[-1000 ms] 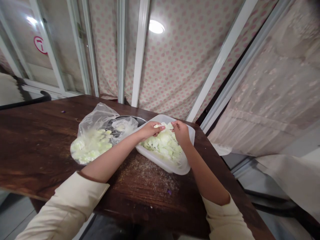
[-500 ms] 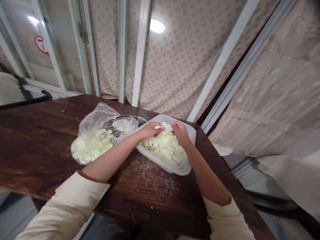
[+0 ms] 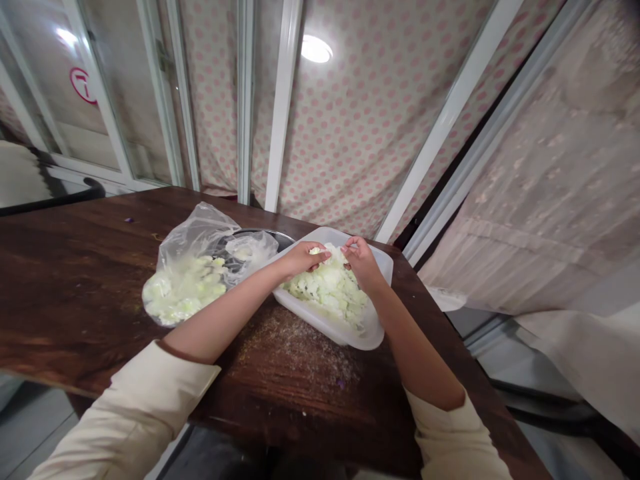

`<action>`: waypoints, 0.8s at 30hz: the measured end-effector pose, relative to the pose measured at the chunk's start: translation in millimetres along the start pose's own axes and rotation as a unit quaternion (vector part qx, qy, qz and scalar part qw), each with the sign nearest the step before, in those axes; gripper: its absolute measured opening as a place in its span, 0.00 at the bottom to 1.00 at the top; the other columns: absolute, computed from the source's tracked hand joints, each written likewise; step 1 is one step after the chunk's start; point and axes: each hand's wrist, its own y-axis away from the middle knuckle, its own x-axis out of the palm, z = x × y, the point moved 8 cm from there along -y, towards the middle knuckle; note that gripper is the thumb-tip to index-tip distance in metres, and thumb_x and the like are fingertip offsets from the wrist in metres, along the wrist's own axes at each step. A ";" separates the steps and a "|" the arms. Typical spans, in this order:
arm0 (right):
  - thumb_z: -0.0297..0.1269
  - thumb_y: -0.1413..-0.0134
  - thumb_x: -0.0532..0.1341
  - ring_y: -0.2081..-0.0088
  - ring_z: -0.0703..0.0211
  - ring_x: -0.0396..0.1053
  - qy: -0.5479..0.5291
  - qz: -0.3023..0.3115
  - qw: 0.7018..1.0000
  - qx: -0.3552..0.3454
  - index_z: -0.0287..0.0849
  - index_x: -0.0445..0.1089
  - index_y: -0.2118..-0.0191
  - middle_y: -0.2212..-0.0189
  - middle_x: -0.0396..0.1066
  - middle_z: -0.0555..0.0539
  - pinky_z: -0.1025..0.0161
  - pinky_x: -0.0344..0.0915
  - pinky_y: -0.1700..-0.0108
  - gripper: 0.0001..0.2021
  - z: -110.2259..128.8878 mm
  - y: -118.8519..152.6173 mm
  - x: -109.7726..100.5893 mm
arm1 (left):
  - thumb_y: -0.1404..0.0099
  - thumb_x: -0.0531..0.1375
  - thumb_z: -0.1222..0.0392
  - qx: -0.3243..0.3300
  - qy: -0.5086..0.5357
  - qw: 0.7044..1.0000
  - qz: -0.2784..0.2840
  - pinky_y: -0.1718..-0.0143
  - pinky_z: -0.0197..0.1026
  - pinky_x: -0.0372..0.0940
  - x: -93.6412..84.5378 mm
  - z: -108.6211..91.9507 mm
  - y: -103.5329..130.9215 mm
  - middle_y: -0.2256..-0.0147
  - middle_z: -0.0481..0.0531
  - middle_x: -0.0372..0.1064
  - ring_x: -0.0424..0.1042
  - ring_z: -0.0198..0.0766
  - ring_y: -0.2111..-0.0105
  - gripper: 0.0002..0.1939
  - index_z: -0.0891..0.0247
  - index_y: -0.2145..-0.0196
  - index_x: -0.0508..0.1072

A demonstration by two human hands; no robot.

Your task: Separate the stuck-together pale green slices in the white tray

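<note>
My left hand [image 3: 304,259] is closed, thumb against fingers, on a small whitish-green leafy piece [image 3: 317,251]. Just to its right, my right hand [image 3: 363,264] has thumb and fingertips pinched together; whatever lies between them is too small to make out. Both hands are over a translucent white plastic tub [image 3: 320,319], apart from each other. Inside the tub, a heap of pale green and white leafy pieces [image 3: 335,293] spreads below the fingers. Their exact kind is unclear.
Left of the tub lies a clear plastic bag [image 3: 193,233] holding similar pale green pieces. A round metal bowl [image 3: 277,235] is partly hidden behind it. Pale specks [image 3: 300,347] dot the dark wooden table [image 3: 75,280]. Glass panels and a dotted curtain [image 3: 345,140] stand behind.
My right hand's fingers have lifted slightly and shifted their pinch. My left hand stays almost in place. The tub and bag have not moved.
</note>
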 end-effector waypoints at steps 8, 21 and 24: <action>0.45 0.56 0.58 0.85 0.71 0.44 0.089 -0.035 0.995 -0.009 0.46 0.53 0.70 0.86 0.48 0.60 0.70 0.43 0.82 0.13 -0.5 -0.5 -8.0 | 0.51 0.61 0.50 -0.001 0.010 1.000 0.005 0.82 0.32 0.46 2.1 -2.8 1.7 0.86 0.41 0.52 0.50 0.24 0.85 0.16 0.66 0.76 0.65; 0.48 0.50 0.52 0.79 0.67 0.51 0.155 0.067 0.983 -0.069 0.42 0.58 0.77 0.82 0.53 0.55 0.67 0.51 0.75 0.15 14.5 6.8 13.9 | 0.51 0.62 0.51 0.021 0.035 0.999 0.011 0.82 0.31 0.50 2.1 -3.1 -0.3 0.82 0.43 0.58 0.54 0.23 0.84 0.17 0.67 0.72 0.65; 0.49 0.52 0.54 0.79 0.67 0.49 0.231 -0.027 0.970 -0.075 0.42 0.54 0.81 0.84 0.49 0.55 0.66 0.49 0.75 0.17 15.2 4.1 -2.5 | 0.52 0.63 0.52 0.022 0.035 0.999 -0.014 0.82 0.31 0.53 -3.2 -2.6 -1.7 0.80 0.46 0.62 0.57 0.24 0.84 0.17 0.67 0.70 0.65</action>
